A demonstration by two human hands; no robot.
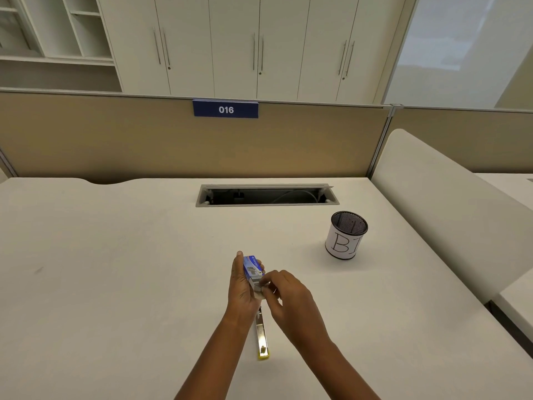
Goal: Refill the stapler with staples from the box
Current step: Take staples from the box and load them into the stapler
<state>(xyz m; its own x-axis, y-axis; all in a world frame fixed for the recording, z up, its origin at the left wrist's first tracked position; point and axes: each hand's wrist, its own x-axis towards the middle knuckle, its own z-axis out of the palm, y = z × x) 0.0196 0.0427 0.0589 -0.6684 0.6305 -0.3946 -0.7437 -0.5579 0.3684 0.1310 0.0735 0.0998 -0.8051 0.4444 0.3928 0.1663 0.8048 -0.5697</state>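
Note:
My left hand [241,287] holds a small blue staple box [252,267] upright above the desk, its grey inner tray slid partly out at the near end. My right hand [288,295] pinches at that open end with thumb and forefinger; whether staples are between the fingers is hidden. Below the hands the stapler [262,333] lies on the white desk, a long shiny metal bar with a yellow end toward me. Its far end is hidden behind my left hand.
A black mesh pen cup [346,235] with a white paper label stands to the right. An open cable slot [266,195] is set in the desk [115,269] near the beige partition. A white rounded divider [438,215] borders the right side.

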